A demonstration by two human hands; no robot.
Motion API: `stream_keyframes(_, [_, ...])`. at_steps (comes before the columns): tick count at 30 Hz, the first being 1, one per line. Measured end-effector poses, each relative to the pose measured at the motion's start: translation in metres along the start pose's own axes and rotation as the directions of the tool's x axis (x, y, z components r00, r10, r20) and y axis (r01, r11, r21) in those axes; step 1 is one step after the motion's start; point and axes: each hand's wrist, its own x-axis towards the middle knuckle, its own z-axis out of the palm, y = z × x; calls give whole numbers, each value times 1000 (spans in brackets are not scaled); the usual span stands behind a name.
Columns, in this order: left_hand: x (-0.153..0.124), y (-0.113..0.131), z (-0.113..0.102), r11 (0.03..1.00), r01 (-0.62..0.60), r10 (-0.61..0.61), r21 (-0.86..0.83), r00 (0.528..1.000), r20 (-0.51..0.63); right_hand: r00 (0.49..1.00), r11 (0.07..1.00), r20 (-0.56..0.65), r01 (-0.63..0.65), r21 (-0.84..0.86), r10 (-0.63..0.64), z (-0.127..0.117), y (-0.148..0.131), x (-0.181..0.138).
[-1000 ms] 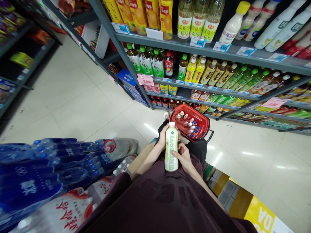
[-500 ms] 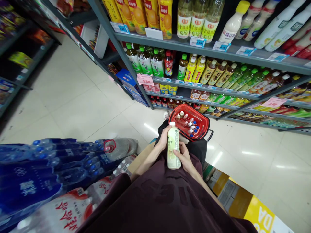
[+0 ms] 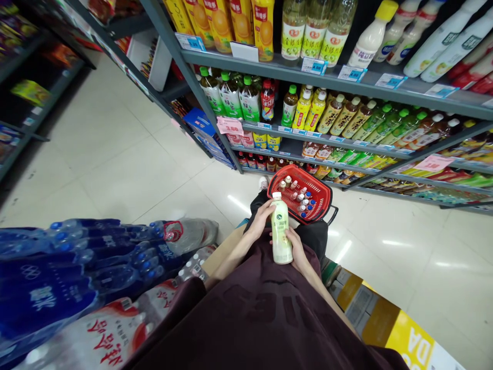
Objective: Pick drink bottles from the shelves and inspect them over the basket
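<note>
A pale green drink bottle (image 3: 281, 231) with a white cap is held above my lap, its cap end pointing toward the shelves. My left hand (image 3: 265, 215) grips it near the shoulder on the left side. Lower down on the right, my right hand (image 3: 296, 245) has its fingers around the bottle's body, partly hidden behind it. Just beyond the bottle, a red shopping basket (image 3: 326, 198) stands on the floor between my legs and the shelf. Several small bottles (image 3: 303, 201) with white, blue and pinkish caps stand inside it.
A shelf unit (image 3: 269, 61) full of bottled drinks rises in front. Blue-wrapped water packs (image 3: 42, 288) and bottle packs with red print (image 3: 111, 329) are stacked at my left. Yellow cartons (image 3: 385, 318) are at my right. Pale tiled floor (image 3: 127, 154) stretches left.
The bottle has turned about its length, so a dark round logo now faces up. It has shifted slightly right, and both hands have adjusted their hold. The basket has stayed put.
</note>
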Motion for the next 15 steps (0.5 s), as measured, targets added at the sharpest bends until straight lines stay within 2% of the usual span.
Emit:
stream_keyframes(7, [-3, 0, -1, 999, 17, -14, -30, 994, 105, 998, 997, -8, -58, 48, 58, 0, -3, 1])
stream_keyframes(15, [-4, 4, 1, 1000, -6, 4, 12, 991, 131, 991, 982, -34, -123, 141, 129, -3, 1, 3])
